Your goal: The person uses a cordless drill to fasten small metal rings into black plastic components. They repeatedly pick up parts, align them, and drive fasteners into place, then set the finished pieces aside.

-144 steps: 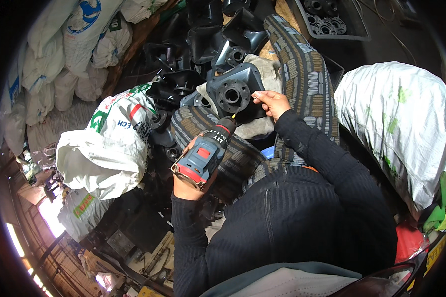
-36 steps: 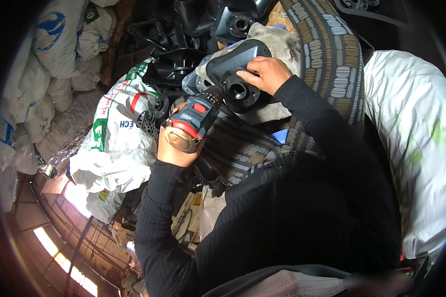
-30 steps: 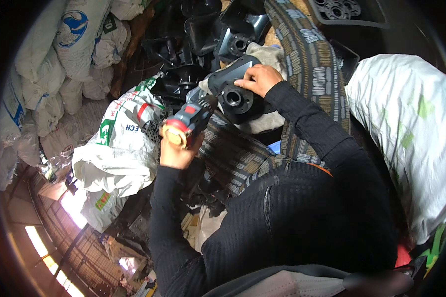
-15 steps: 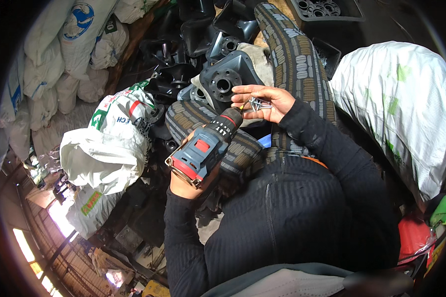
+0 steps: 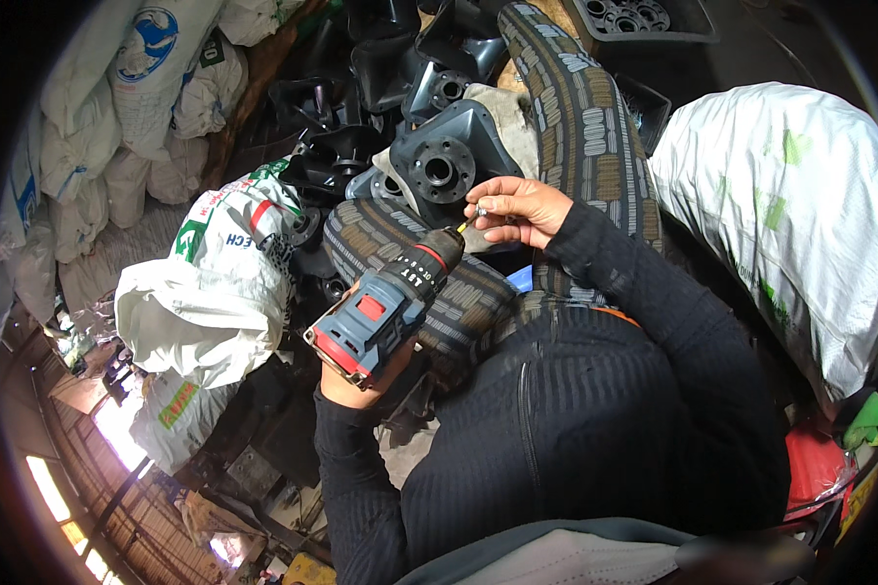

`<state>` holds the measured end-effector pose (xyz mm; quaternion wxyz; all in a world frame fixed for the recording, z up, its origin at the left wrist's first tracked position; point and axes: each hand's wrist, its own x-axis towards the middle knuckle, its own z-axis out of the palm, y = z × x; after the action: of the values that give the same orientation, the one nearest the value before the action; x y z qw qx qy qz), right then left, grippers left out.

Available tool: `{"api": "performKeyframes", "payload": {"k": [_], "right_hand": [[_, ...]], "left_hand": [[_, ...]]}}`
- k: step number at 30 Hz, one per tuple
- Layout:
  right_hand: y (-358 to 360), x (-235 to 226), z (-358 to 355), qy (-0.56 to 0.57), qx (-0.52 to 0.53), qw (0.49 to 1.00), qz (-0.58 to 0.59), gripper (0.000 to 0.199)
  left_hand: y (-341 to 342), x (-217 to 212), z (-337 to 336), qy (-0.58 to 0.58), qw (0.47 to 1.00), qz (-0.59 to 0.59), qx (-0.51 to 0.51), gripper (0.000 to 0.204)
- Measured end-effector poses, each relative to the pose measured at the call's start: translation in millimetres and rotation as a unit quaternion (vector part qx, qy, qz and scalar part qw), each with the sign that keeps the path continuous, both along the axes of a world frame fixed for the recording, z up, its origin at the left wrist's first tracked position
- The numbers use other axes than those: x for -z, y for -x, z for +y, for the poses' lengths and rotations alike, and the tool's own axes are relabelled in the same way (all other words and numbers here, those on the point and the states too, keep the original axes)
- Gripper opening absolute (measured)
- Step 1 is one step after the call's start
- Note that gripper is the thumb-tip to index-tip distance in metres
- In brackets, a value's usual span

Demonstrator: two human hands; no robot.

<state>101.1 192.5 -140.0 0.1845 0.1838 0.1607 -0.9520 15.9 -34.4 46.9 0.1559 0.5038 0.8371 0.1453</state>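
Observation:
My left hand (image 5: 356,390) grips a cordless drill (image 5: 376,314), blue-grey with red parts, from beneath. The drill's yellow-tipped bit (image 5: 464,225) points up and right. At its tip, my right hand (image 5: 529,210) is closed, thumb and fingers pinching a small silver screw (image 5: 482,211); the other screws seen earlier are mostly hidden in the fingers. Just beyond the hands, a dark square-based metal part (image 5: 483,136) with a round holed flange lies propped at my legs, on a pale cloth (image 5: 512,119). Neither hand touches this part.
More black flanged parts (image 5: 385,68) pile up behind. My patterned trouser legs (image 5: 595,136) flank the work. White sacks stand at left (image 5: 200,312) and right (image 5: 776,214). A grey bin (image 5: 654,37) of round metal pieces sits at the far right.
My right hand has gone from an open palm showing several screws to a closed pinch at the bit's tip. The drill has shifted slightly left and down.

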Motion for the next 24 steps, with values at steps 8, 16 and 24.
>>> {"api": "performKeyframes", "payload": {"k": [8,16,24], "right_hand": [[1.1,-5.0,-7.6,-0.091,-0.039,0.995,-0.025,0.027],[-2.2,15.1,-25.3,-0.022,-0.071,0.994,-0.081,0.022],[8.8,22.2,-6.0,-0.019,-0.188,0.982,0.008,0.021]], "left_hand": [[-6.8,2.1,-8.4,0.098,0.995,-0.004,0.029,0.046],[-17.6,9.0,-15.6,0.083,0.976,-0.152,-0.129,0.050],[1.5,10.8,-11.8,0.062,0.998,-0.012,-0.005,0.029]]}}
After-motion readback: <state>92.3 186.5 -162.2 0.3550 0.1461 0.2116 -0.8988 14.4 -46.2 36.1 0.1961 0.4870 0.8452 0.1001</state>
